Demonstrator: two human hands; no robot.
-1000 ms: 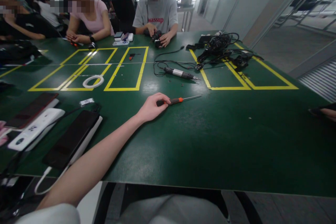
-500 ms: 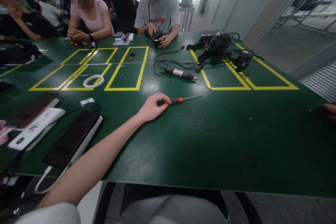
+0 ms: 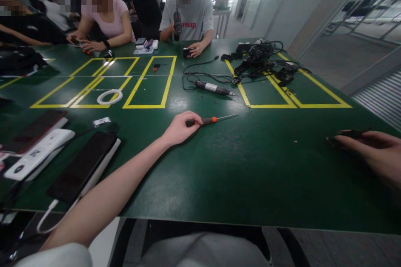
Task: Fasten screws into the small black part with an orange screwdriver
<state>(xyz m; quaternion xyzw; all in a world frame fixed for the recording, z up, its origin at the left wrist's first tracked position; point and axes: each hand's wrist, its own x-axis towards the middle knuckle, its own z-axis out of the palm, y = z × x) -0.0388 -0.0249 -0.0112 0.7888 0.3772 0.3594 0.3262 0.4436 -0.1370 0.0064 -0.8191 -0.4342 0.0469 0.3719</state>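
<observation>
My left hand (image 3: 183,127) is closed round the handle of a screwdriver (image 3: 208,121) just above the green table (image 3: 219,183). The screwdriver has a dark grip, an orange collar and a thin metal shaft pointing right. At the right edge, my right hand (image 3: 374,148) grips a small black object (image 3: 354,134), too blurred to name. Beyond the screwdriver lies a grey and black electric screwdriver (image 3: 213,88) with its cord.
A heap of black cables (image 3: 261,58) lies at the back right. Yellow tape outlines (image 3: 144,107) and a white ring (image 3: 109,96) are left of centre. At the left are a phone (image 3: 84,164) and a white power strip (image 3: 40,154). Across the table, a person (image 3: 196,16) holds a drill (image 3: 177,24).
My right hand has come further in from the right edge with the black object. The left hand stays put with the screwdriver. The person opposite has raised the drill.
</observation>
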